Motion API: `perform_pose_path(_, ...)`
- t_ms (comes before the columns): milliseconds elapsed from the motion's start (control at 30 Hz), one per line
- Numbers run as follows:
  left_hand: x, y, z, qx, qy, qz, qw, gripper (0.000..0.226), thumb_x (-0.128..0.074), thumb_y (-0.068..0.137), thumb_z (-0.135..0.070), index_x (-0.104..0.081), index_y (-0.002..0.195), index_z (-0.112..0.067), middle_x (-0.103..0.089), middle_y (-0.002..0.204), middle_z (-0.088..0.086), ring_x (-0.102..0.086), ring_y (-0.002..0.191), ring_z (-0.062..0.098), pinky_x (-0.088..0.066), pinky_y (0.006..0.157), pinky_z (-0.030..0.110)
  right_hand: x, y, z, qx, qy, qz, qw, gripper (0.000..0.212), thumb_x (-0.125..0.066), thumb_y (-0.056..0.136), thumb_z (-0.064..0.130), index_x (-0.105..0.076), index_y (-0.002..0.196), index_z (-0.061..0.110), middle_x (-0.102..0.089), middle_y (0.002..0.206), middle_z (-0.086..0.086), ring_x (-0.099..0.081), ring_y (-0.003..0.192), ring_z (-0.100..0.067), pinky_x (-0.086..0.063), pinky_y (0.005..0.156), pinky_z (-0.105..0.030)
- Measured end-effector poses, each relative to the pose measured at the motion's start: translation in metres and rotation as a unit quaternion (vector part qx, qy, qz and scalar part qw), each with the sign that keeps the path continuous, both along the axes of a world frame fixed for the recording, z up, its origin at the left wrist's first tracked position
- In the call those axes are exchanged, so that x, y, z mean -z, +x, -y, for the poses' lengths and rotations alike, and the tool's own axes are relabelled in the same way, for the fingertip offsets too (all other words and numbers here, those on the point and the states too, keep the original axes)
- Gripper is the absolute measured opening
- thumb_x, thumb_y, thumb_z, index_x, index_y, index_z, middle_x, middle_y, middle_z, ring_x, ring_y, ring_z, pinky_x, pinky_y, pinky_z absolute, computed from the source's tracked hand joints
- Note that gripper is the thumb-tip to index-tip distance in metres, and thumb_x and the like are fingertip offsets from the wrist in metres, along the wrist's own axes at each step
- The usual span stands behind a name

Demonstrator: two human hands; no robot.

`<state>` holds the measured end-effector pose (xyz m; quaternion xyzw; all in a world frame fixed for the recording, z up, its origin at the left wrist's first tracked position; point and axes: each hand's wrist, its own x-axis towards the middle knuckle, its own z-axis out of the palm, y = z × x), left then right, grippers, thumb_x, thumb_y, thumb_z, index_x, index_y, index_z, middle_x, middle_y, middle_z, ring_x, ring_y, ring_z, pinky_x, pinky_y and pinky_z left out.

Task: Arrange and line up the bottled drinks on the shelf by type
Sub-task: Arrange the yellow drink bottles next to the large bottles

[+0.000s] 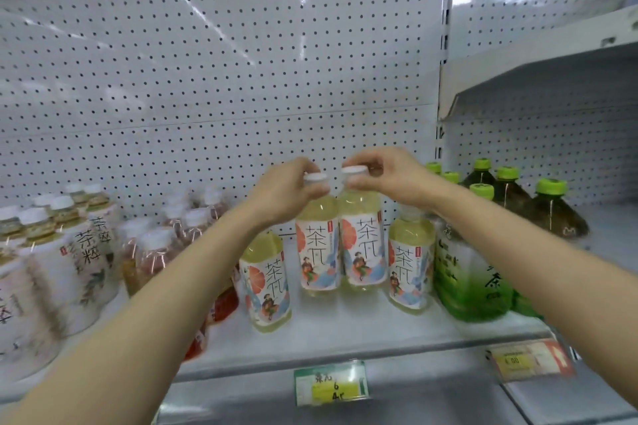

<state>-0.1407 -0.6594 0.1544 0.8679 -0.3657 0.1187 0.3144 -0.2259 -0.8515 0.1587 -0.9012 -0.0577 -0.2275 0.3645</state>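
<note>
Two pale yellow tea bottles, one on the left (317,245) and one on the right (360,238), are held side by side and touching, toward the back of the shelf (345,328). Each is pinched at its white cap: the left one by the left hand (288,188), the right one by the right hand (383,172). They should be set down upright together, labels forward, in line with the two matching bottles standing nearer the front, one at the left (266,283) and one at the right (411,259). A cap-only hold lets a bottle swing, so lowering is best done slowly. The green tea bottles (469,272) at right and the reddish tea bottles (155,245) at left should be kept apart.
</note>
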Motion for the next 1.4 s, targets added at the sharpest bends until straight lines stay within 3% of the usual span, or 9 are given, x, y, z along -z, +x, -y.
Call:
perform_pose_path(267,0.046,0.002,0.024,-0.031,0.051,-0.007,0.998,0.042,-0.059,0.099,-0.035,-0.051,0.133,-0.011,-0.063,0.124,0.01,-0.058,0.103,0.023,-0.047,0.084,0.033,0.023,0.005,-0.001,0.061,-0.183,-0.093,0.977,0.032,-0.074,0.087,0.026,-0.067,0.116,0.015,-0.069,0.106,0.002,-0.063,0.094,-0.015,-0.046,0.071,-0.02)
perform_pose_path(400,0.054,0.001,0.028,-0.032,0.044,0.016,0.998,0.042,-0.056,0.101,-0.032,-0.049,0.136,-0.009,-0.061,0.128,0.011,-0.057,0.112,0.025,-0.041,0.081,0.03,0.02,0.011,0.0,0.103,-0.228,-0.137,0.959,0.037,-0.071,0.088,0.031,-0.062,0.12,0.015,-0.067,0.114,-0.001,-0.061,0.098,-0.019,-0.051,0.086,-0.033)
perform_pose_path(500,0.062,-0.003,0.024,-0.025,0.035,0.05,0.998,0.05,-0.06,0.099,-0.033,-0.046,0.142,-0.012,-0.055,0.139,0.01,-0.054,0.123,0.026,-0.045,0.098,0.038,0.018,0.002,0.003,0.123,-0.255,-0.131,0.95,0.047,-0.072,0.086,0.037,-0.059,0.128,0.019,-0.065,0.124,-0.001,-0.06,0.109,-0.021,-0.048,0.098,-0.042)
perform_pose_path(667,0.094,-0.021,-0.022,-0.134,-0.192,0.209,0.949,0.064,-0.075,0.087,-0.023,-0.045,0.143,-0.011,-0.051,0.14,0.011,-0.043,0.133,0.029,-0.034,0.112,0.04,0.029,-0.031,0.02,0.214,-0.365,-0.15,0.894,0.082,-0.079,0.076,0.046,-0.041,0.144,0.018,-0.057,0.136,-0.005,-0.054,0.123,-0.027,-0.045,0.103,-0.044)
perform_pose_path(833,0.135,-0.007,-0.039,-0.173,-0.24,-0.058,0.953,0.096,-0.083,0.079,-0.034,-0.025,0.153,-0.014,-0.043,0.148,0.011,-0.045,0.132,0.029,-0.041,0.108,0.047,0.03,-0.04,0.017,0.212,-0.306,-0.22,0.902,0.086,-0.083,0.075,0.025,-0.034,0.145,0.013,-0.053,0.132,-0.01,-0.056,0.111,-0.026,-0.051,0.085,-0.033)
perform_pose_path(900,0.139,-0.003,-0.042,-0.159,-0.25,-0.13,0.946,0.09,-0.084,0.078,-0.036,-0.031,0.148,-0.017,-0.055,0.131,0.002,-0.056,0.117,0.025,-0.046,0.094,0.04,0.028,-0.043,0.016,0.208,-0.271,-0.205,0.917,0.087,-0.083,0.075,0.02,-0.034,0.147,0.014,-0.052,0.135,-0.009,-0.058,0.101,-0.023,-0.046,0.074,-0.027)
perform_pose_path(1100,0.137,-0.006,-0.056,-0.116,-0.219,-0.177,0.953,0.07,-0.085,0.075,-0.04,-0.044,0.129,-0.021,-0.063,0.105,-0.011,-0.063,0.097,0.014,-0.054,0.087,0.043,0.024,-0.059,0.02,0.201,-0.196,-0.143,0.949,0.053,-0.087,0.071,0.024,-0.062,0.119,0.024,-0.064,0.115,-0.004,-0.065,0.094,-0.026,-0.058,0.08,-0.046)
perform_pose_path(1233,0.137,-0.022,-0.054,-0.048,-0.233,-0.206,0.949,0.065,-0.086,0.074,-0.032,-0.048,0.127,-0.023,-0.066,0.11,-0.006,-0.065,0.099,0.014,-0.055,0.084,0.039,0.023,-0.068,0.019,0.098,-0.112,-0.156,0.976,0.043,-0.08,0.078,0.009,-0.066,0.114,0.029,-0.066,0.105,0.007,-0.056,0.061,-0.011,-0.046,0.053,-0.024)
perform_pose_path(1400,0.142,-0.037,-0.039,0.024,-0.262,-0.23,0.937,0.065,-0.087,0.071,-0.029,-0.052,0.126,-0.031,-0.07,0.111,-0.012,-0.069,0.1,0.005,-0.056,0.085,0.033,0.035,-0.068,0.02,-0.004,0.002,-0.133,0.991,0.051,-0.075,0.079,-0.004,-0.067,0.121,0.023,-0.07,0.115,0.01,-0.069,0.1,-0.005,-0.053,0.091,-0.024)
